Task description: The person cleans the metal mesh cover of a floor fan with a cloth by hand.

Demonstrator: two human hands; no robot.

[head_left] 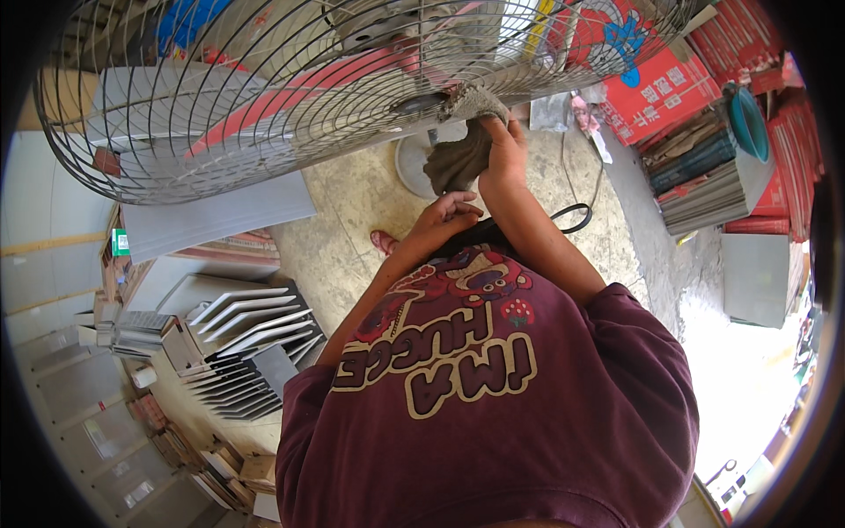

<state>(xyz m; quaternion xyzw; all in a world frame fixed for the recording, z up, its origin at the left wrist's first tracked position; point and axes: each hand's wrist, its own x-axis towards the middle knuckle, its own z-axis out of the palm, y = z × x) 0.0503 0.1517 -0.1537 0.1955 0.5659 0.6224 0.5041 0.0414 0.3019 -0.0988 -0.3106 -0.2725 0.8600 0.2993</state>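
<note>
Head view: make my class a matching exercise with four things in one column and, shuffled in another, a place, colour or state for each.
Column one:
1. cloth
2. right hand
3. fan guard
4. basin

Column two:
A. teal, at the picture's right
B. made of wire
C. grey-brown and crumpled
D. gripping the cloth

Pairs: 1-C, 2-D, 3-B, 4-A

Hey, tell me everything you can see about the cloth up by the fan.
The cloth looks like soft, worn fabric, pale grey and rough-textured at the top, darker grey-brown below. It is bunched, its lower part hanging in loose folds. The right hand grips it, and its upper end lies against the fan's wire guard, near the middle. The left hand is just below; whether it touches the cloth is unclear.
</note>
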